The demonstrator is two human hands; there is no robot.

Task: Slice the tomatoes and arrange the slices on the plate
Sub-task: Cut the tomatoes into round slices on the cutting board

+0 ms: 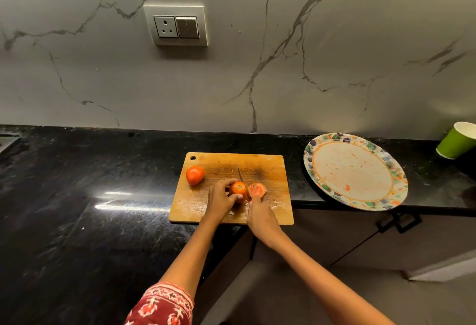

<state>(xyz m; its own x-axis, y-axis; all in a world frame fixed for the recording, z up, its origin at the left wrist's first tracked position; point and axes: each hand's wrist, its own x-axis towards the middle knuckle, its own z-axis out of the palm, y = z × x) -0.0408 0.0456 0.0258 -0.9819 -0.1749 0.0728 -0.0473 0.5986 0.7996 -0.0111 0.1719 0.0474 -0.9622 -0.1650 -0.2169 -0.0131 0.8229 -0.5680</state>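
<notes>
A wooden cutting board [268,167] lies on the black counter. A whole tomato [194,175] sits at its left end. My left hand [220,198] grips a second tomato [237,188] in the board's middle, fingers curled over it. My right hand [260,217] holds a knife [242,179] whose blade stands in the cut just right of that tomato; its handle is hidden in my fist. A cut slice [257,190] lies flat to the right of the blade. The floral-rimmed plate [322,141] sits to the right of the board, smeared with juice and holding no slices.
A green paper cup [457,144] stands at the far right of the counter. The marble wall behind carries a socket and switch panel [176,26]. The counter's front edge runs under the board's near side, with cabinet doors [360,237] below.
</notes>
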